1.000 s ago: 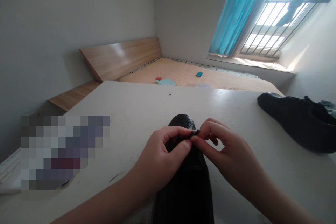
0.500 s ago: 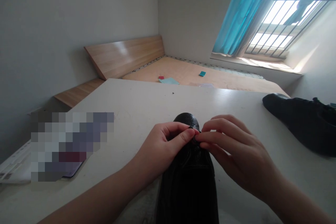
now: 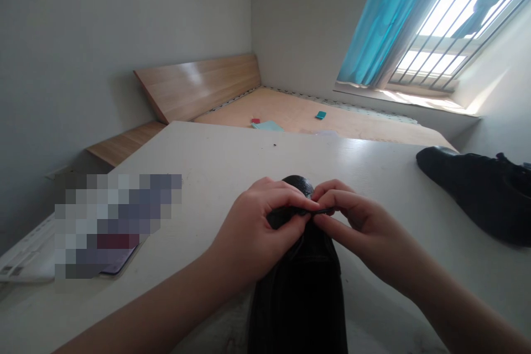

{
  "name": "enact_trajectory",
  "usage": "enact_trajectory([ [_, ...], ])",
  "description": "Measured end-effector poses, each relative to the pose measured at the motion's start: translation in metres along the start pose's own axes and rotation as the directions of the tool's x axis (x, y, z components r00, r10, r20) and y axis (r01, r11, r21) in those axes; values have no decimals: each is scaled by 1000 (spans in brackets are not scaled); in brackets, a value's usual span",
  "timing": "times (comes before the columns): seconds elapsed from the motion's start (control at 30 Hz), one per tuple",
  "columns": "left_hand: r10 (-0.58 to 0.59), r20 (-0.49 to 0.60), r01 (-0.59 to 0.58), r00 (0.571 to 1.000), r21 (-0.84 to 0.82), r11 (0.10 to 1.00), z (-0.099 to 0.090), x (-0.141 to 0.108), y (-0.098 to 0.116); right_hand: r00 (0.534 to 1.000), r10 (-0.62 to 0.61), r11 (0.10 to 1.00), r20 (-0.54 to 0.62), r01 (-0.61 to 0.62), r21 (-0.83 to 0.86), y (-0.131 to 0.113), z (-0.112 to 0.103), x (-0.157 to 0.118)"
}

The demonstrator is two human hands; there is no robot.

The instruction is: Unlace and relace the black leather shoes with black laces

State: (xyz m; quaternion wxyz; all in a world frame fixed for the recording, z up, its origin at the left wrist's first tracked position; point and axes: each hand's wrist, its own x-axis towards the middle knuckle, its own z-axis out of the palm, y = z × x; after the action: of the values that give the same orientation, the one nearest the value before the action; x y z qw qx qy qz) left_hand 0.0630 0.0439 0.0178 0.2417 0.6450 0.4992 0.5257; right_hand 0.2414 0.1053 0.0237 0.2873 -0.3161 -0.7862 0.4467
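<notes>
Black lace (image 3: pixel 324 211) lies pinched between both your hands, just above the front of the black shoe (image 3: pixel 309 274). Half a second ago your right hand (image 3: pixel 365 224) has its fingers loosely spread beside the lacing; now thumb and fingers close together, and a short dark stretch shows along them. Your left hand (image 3: pixel 261 227) keeps its own grip, thumb against forefinger, so both hands now share the hold (the exact crossing is hidden by your fingertips). The shoe points away from you at the near edge of the tabletop (image 3: pixel 215 171), its opening toward you.

Pale and lightly marked, the tabletop also carries a second black shoe (image 3: pixel 473 196) at far right, lying well apart from your hands, and a pixelated patch (image 3: pixel 118 221) at left, whose content you can't tell. Beyond it stands a bed (image 3: pixel 352 116) with a wooden headboard (image 3: pixel 199 88) and small teal and red items; a blue curtain (image 3: pixel 390 22) hangs beside the barred window (image 3: pixel 435 61).
</notes>
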Motion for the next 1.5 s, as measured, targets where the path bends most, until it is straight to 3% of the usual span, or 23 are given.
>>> enact_trajectory([
  [0.17,232,-44,-222,972,157,962,1,-2,-1,1000,18,996,21,-19,87,2,-4,-2],
  [0.3,514,20,-492,857,328,807,-1,-6,-3,996,87,977,32,-92,194,5,-5,-2],
  [0.4,569,64,-547,819,387,743,-2,-8,-6,994,76,983,73,-87,160,3,-5,1],
  [0.7,575,64,-548,816,404,732,-5,-7,-8,984,151,938,94,-173,302,4,-4,0],
  [0.97,597,19,-523,802,503,688,-6,-6,-10,981,186,949,54,-194,250,2,3,1],
  [1.13,597,15,-524,802,499,691,-7,-6,-10,989,134,985,-54,-127,119,7,-3,4],
  [1.23,512,5,-459,859,448,767,-8,-4,-10,992,84,996,-93,-85,-7,7,-8,7],
  [1.37,278,33,-275,960,308,911,-9,-3,-10,998,8,995,-70,-15,-98,3,-10,7],
  [1.5,118,58,-127,991,190,973,-8,-5,-12,1000,-20,996,15,21,-84,1,-10,5],
])
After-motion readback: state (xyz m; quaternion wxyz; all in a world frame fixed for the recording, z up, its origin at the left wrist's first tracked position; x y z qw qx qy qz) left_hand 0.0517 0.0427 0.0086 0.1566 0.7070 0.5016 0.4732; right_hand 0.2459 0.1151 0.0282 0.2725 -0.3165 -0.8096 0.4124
